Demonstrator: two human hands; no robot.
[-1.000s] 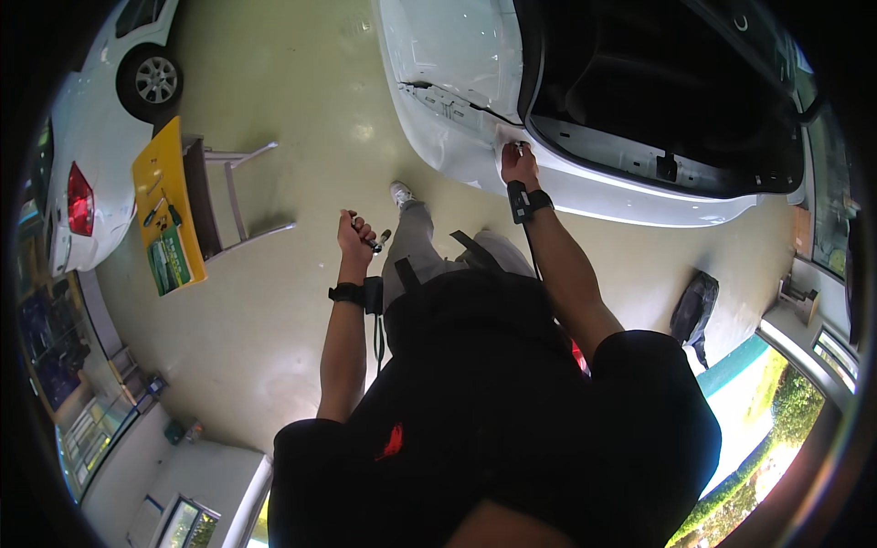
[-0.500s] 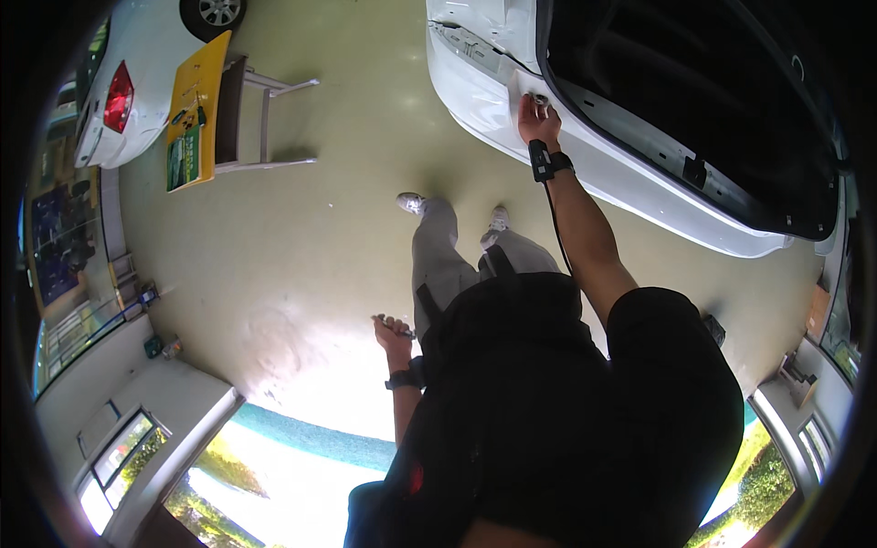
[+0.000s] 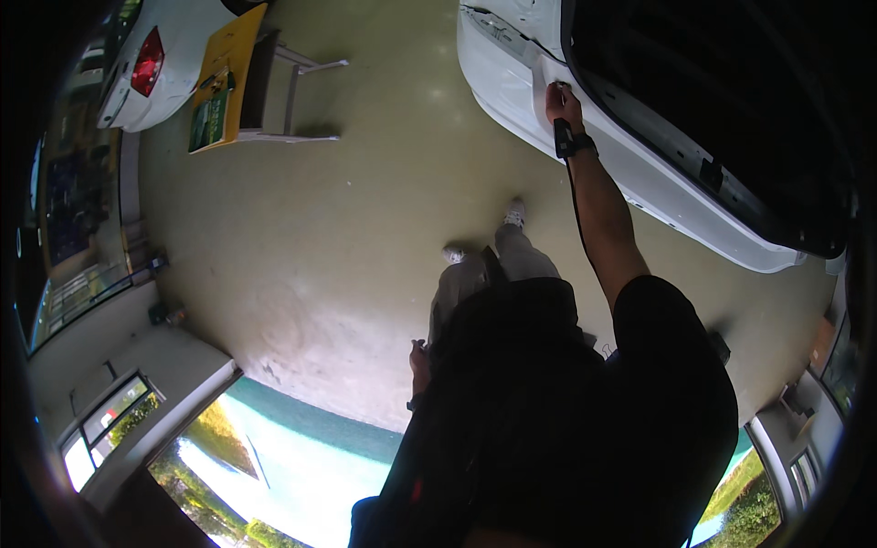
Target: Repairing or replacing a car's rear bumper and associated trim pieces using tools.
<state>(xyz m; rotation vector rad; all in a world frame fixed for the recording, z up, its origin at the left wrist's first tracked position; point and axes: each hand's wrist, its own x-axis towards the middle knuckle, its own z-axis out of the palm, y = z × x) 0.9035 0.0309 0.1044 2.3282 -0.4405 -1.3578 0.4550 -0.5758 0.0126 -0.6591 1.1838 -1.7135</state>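
Observation:
My right arm reaches out to the rear of a white car [image 3: 512, 96] with a large dark opening along its body. There my right hand [image 3: 565, 108] is closed, its fingertips at the painted rim of the opening. A small metallic piece [image 3: 560, 85] shows at those fingertips, too small to name. Low beside my left leg hangs my left hand [image 3: 419, 359], closed and partly hidden by my dark clothing. What it holds is hard to make out. A black strap device [image 3: 571, 142] sits on my right wrist, with a cable along the arm.
A yellow-topped table [image 3: 215, 82] on metal legs stands at the far left, with a green booklet [image 3: 210, 119] and small dark items on it. Behind it is another white car with a red tail lamp [image 3: 148, 62]. Low walls and a bright doorway lie behind me.
My feet have stepped, the right one now ahead of the left. My left hand has drawn in against my body; a dark slim object showed in it earlier. My right hand stays at the car.

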